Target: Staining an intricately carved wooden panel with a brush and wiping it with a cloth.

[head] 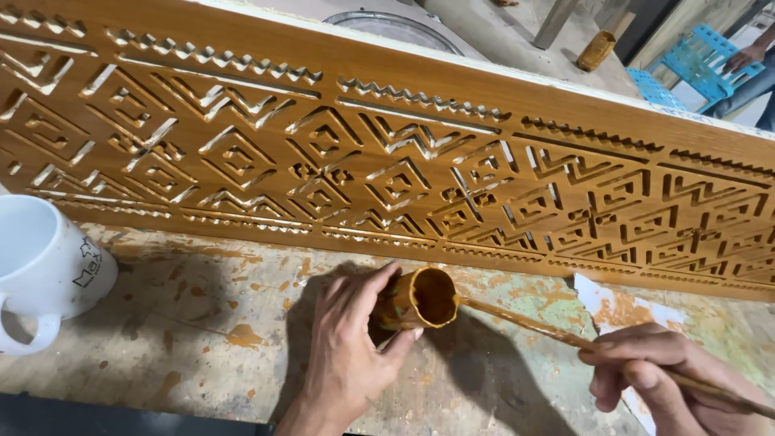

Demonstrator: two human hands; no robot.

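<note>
The left hand (347, 355) wraps its fingers (379, 284) around a tilted paint cup (420, 299) on the table (161, 339). At three o'clock, the right hand (662, 375) pinches a brush (533, 323), its tip at the cup's rim.

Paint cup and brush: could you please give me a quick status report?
Left hand grips tilted paint cup. Right hand holds brush, tip in cup. Carved panel behind; white mug far left, clear.

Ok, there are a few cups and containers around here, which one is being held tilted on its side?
The small paint-stained cup in the left hand, with the brush dipped in. The white mug stands upright, unheld, and another brown cup sits far behind the panel.
</note>
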